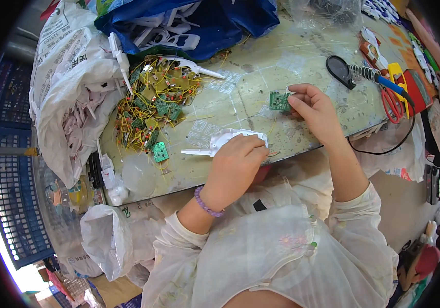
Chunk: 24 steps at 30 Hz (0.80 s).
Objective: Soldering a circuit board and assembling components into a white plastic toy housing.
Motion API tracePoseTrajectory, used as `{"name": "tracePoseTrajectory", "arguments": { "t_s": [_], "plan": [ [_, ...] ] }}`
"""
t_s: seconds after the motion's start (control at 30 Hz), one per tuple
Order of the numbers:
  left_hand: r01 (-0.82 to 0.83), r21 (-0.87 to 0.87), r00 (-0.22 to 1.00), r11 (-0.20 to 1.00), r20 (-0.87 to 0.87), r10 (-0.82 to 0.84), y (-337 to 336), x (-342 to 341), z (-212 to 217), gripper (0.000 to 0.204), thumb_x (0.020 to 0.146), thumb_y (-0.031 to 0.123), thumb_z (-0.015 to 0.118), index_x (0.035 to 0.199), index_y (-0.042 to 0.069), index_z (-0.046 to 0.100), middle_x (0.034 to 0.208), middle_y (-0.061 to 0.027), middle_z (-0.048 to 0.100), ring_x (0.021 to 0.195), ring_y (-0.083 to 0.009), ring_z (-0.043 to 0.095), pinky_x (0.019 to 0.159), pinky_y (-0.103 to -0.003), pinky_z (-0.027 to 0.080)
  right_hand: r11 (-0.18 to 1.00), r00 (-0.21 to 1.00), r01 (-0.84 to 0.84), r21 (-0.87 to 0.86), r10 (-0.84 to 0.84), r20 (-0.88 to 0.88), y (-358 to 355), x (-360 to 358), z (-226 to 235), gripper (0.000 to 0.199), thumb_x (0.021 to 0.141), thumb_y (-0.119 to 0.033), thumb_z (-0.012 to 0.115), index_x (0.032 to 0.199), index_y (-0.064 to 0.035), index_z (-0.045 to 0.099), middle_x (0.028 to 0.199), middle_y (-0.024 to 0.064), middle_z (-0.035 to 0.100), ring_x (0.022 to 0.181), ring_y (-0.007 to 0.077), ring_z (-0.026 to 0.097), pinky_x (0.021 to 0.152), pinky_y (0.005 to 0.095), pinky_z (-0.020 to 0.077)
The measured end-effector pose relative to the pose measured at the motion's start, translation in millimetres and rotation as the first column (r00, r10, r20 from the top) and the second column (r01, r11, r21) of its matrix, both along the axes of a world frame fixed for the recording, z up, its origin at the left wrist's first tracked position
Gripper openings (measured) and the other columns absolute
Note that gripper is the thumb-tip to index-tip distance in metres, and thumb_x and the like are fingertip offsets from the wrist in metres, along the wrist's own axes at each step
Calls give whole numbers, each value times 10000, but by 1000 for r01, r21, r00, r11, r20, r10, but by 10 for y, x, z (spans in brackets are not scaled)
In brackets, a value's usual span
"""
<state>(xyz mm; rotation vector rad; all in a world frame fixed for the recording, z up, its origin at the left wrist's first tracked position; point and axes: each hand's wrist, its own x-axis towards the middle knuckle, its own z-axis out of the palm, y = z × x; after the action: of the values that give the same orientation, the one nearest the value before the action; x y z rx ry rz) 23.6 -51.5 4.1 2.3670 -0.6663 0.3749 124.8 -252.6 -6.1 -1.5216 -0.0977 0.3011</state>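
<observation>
My right hand (pixel 315 110) pinches a small green circuit board (pixel 279 101) by its edge, raised above the table. The fingers of my left hand (pixel 234 165) are bent over a white plastic shell (pixel 222 137) with a thin pointed end, which lies near the table's front edge. Part of the shell is hidden under that hand. Left of it, a loose green circuit board (pixel 160 152) lies beside a tangled pile of boards with yellow wires (pixel 151 97). Another white plastic shell (pixel 192 65) rests at the top of the pile.
A blue bag (pixel 225 25) of white plastic parts stands at the back, and a white sack (pixel 66 61) at the left. On the right are a soldering iron (pixel 389 84) in its coiled holder, red-handled scissors (pixel 392 105) and a black cable (pixel 384 151) hanging off the table (pixel 251 87).
</observation>
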Motion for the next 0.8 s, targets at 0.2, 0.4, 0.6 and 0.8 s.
{"name": "tracePoseTrajectory", "arguments": {
  "t_s": [0.2,0.4,0.6,0.8],
  "plan": [
    [-30,-59,999,998,-35,28,153,-31,14,199,761,78,706,956,67,666,908,-80,672,847,-283,632,850,-404,494,972,864,234,6,-210,457,70,-110,-41,261,887,-76,607,1134,4,585,932,56,630,783,98,580,714,230,474],
    [-71,-121,996,990,-66,63,284,-41,20,139,785,60,685,924,65,685,855,-73,674,791,-264,632,892,-414,479,979,976,-13,-202,56,210,87,-113,-93,302,891,-57,587,1190,-19,584,935,47,615,831,103,573,741,258,498],
    [-105,-162,988,981,-126,85,244,-50,4,142,757,14,688,894,50,696,769,-83,634,732,-250,595,717,-339,473,993,995,-98,-73,96,-30,138,-81,4,284,888,-58,581,1168,-18,605,887,43,617,795,100,567,746,253,482],
    [-192,-151,981,970,-59,185,139,21,27,94,743,109,711,829,74,693,742,-41,631,712,-237,584,747,-344,417,831,793,-83,-550,389,469,222,-19,-70,191,834,-81,613,1010,-42,674,878,126,641,850,257,601,779,344,486]
  ]
}}
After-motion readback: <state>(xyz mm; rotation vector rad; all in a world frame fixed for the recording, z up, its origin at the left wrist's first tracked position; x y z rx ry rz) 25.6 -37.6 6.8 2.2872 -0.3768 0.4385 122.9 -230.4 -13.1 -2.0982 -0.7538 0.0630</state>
